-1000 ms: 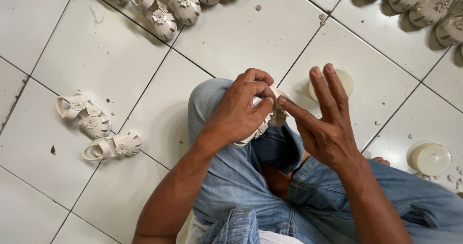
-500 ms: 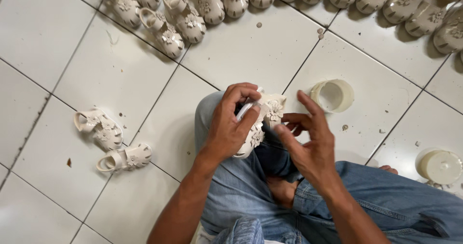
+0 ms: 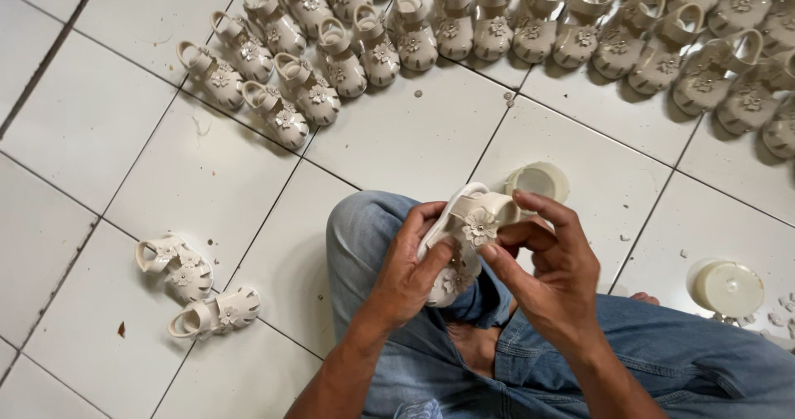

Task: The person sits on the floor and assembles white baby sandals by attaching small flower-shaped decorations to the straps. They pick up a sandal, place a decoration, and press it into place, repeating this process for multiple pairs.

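I hold a small cream child's sandal [image 3: 474,220] with a flower on its strap above my jeans-clad knee. My left hand [image 3: 410,270] grips the sandal from the left, fingers wrapped under the sole. My right hand [image 3: 546,257] pinches the flowered strap from the right with thumb and fingers. Part of the sole is hidden behind my left fingers.
Two loose cream sandals [image 3: 195,291] lie on the white tiled floor [image 3: 108,137] to my left. Rows of several matching sandals [image 3: 497,26] line the far side. A round cream container [image 3: 540,180] sits just beyond my hands, another one [image 3: 727,288] at right.
The view has tilted up, showing more of the sandal rows. My right hand, open beside the sandal before, now pinches its strap, and the sandal is turned flower side up.
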